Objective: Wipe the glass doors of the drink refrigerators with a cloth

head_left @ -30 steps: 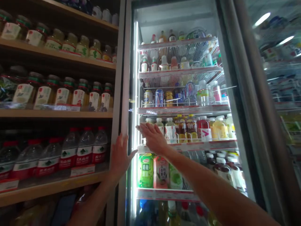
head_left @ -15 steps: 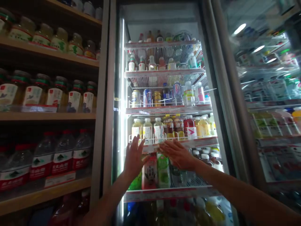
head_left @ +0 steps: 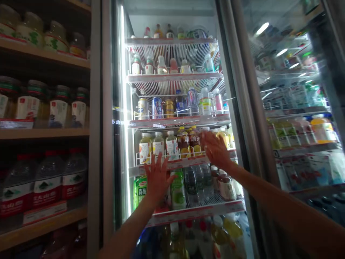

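Observation:
My left hand (head_left: 158, 178) is raised with its fingers spread, in front of the lower shelves of a lit drinks fridge (head_left: 185, 212). Beyond its fingertips stand pale tea bottles with white labels (head_left: 157, 143), and a green bottle (head_left: 178, 190) shows to its right. Higher up, my right hand (head_left: 215, 148) is stretched out with nothing in it, its fingers blurred. It hides part of the row beside the dark bottles with yellow caps (head_left: 183, 142). Whether either hand touches anything I cannot tell.
Left of the fridge frame (head_left: 99, 144), wooden shelves (head_left: 43, 133) hold jars and large red-capped water bottles (head_left: 48, 180). On the right runs a second glass-fronted fridge (head_left: 302, 144) with several shelves of drinks. Cans (head_left: 156, 108) line a wire shelf above my hands.
The view has turned to the right, so the fridge sits further left. My right hand has risen and moved right, away from my left hand. My left hand stays low and spread.

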{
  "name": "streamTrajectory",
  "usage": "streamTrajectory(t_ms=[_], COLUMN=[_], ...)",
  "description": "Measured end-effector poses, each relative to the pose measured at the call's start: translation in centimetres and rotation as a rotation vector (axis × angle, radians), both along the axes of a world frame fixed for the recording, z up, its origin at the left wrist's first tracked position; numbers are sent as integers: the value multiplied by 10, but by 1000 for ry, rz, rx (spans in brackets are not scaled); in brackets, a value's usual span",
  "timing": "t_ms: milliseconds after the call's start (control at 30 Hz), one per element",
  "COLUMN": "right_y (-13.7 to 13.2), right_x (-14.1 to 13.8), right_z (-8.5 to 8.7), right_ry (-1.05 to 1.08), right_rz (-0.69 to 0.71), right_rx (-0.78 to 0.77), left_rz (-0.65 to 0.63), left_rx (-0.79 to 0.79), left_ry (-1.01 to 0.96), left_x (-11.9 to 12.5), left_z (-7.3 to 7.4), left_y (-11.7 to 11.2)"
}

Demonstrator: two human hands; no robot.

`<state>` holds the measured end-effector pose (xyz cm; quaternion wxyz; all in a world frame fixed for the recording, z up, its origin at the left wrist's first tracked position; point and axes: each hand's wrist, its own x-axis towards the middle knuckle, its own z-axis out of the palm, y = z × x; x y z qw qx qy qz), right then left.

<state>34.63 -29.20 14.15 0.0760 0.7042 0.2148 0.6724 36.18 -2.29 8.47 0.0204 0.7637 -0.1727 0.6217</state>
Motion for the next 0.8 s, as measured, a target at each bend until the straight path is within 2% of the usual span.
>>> streamTrajectory(t_ms=[67, 100, 200, 267, 300, 400, 433, 467, 500, 633, 667, 700, 733, 800], right_y=[-7, -11, -29, -49, -62, -97, -106, -112, -115, -114, -114, -113, -111, -106], right_x=[2, 1, -5, -8, -9, -6, -5, -6, -8, -25, -26, -26, -24, -15], right_z=[6, 0, -40, -55, -54, -36, -37, -45, -62, -163, -178, -182, -176, -144], right_ry=[-17, 4, 119, 140, 110, -22, -34, -20, 7, 187, 207, 213, 195, 103], right_rz=[-14, -15, -13, -34, -53, -101, -97, -82, -60, -46, -65, -74, -72, -32], right_rx=[143, 125, -144, -239, -188, 137, 189, 190, 159, -5, -44, -64, -55, 51], left_rz=[-8, -16, -60, -89, -101, -131, -139, -146, -151, -156, -161, -168, -175, -172], left_rx=[-6, 7, 82, 140, 164, 213, 221, 226, 232, 270, 281, 284, 275, 221], left_ry=[6, 11, 27, 34, 34, 40, 51, 64, 76, 33, 7, -17, -35, -45], left_x=[-1, -2, -7, -9, -11, -14, -14, -15, -15, -11, -10, -9, -8, -8], left_z=[0, 0, -1, -3, -5, -12, -16, -22, -28, -59, -63, -65, -64, -55], left_y=[-5, -8, -21, -36, -44, -70, -77, -82, -86, -88, -87, -85, -83, -78])
